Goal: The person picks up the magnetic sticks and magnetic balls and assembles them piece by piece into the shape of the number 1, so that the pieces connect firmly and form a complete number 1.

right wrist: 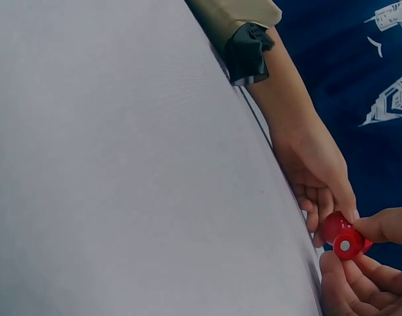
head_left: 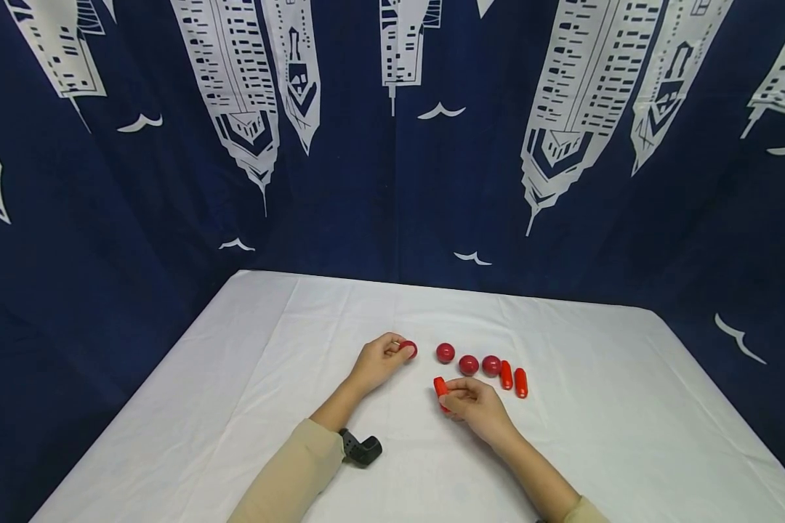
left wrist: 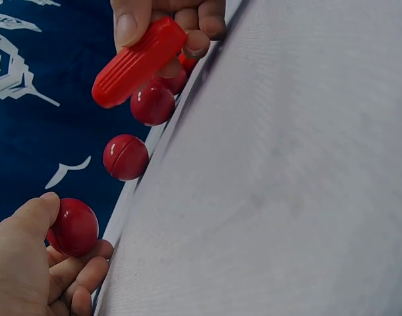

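Observation:
The left hand (head_left: 377, 363) pinches a dark red ball (head_left: 408, 350) between thumb and fingers; the left wrist view shows this ball (left wrist: 76, 227) close up. Lower and to the right, the right hand (head_left: 476, 408) pinches a bright red ridged cylinder (head_left: 440, 387) with rounded edges. In the right wrist view a pale round spot marks the end of the cylinder (right wrist: 345, 245), which overlaps the ball behind it. A loose ball (head_left: 445, 353) lies between the hands' far sides, with two more balls (head_left: 468, 365) (head_left: 491, 365) to its right.
Two red cylinders (head_left: 506, 375) (head_left: 521, 383) lie side by side at the right end of the row of balls. A white cloth (head_left: 595, 378) covers the table. Behind it hangs a dark blue curtain (head_left: 392, 218) with white building prints. The left wrist wears a black device (head_left: 363, 450).

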